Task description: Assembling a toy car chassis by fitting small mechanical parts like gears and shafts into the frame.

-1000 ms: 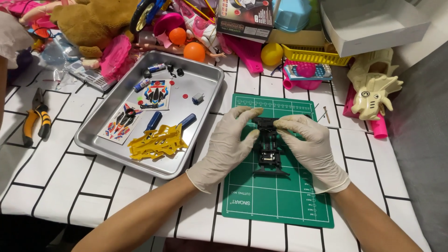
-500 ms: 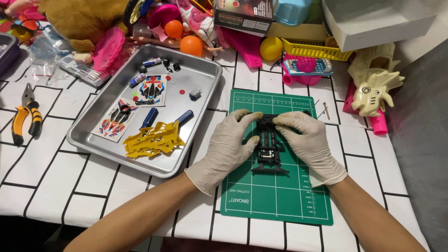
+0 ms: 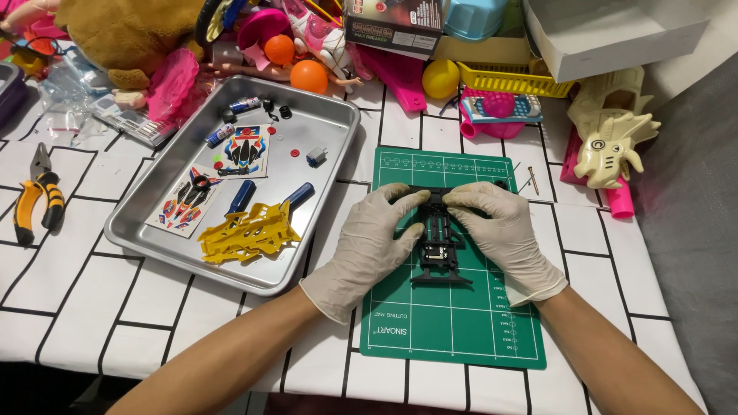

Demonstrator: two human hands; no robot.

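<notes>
My fingers [image 3: 407, 201] on both sides are pressed down and curled around the front end of the black toy car chassis [image 3: 438, 247], thumbs and forefingers pinching its cross bar from left and right. The left hand [image 3: 373, 238] and the right hand [image 3: 503, 230], both in pale gloves, meet over that front end, and the chassis lies flat on the green cutting mat [image 3: 453, 323] on the table [image 3: 69, 315], its rear end pointing toward me.

I judge the build to be at an early-to-middle stage: the chassis frame is together as one piece, but I see no wheels on it and no body shell over it. The yellow body shell [image 3: 246, 234] lies in the metal tray [image 3: 161, 246] to my left, apart from the chassis. In the same tray sit two sticker sheets [image 3: 244, 150], blue cylindrical parts [image 3: 242, 196], a small grey motor-like block [image 3: 316, 156] and a few small black and red bits, all unfitted. Two small screws or pins [image 3: 530, 180] lie just beyond the mat's right corner. Orange-handled pliers [image 3: 34, 204] rest on the table well to the left.
</notes>
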